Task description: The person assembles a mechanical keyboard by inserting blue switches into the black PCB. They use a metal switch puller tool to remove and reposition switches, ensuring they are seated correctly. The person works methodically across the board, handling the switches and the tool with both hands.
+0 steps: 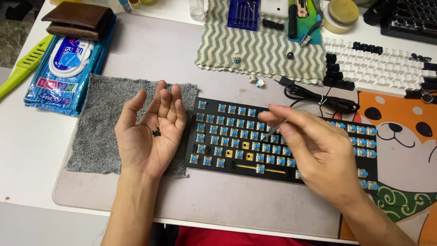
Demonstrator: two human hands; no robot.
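Observation:
My left hand lies palm up over the grey cloth, cupped, with a few tiny black parts resting in the palm. My right hand hovers over the black keyboard plate with its blue switches. Its fingers pinch a thin, blurred tool, possibly tweezers. The hand hides the plate's right middle. Several switch positions near the plate's lower middle show bare yellow board.
A pack of wet wipes with a brown wallet on top lies at the far left. A striped cloth with tools, loose switches, a black cable, white keycaps and a tape roll sit behind.

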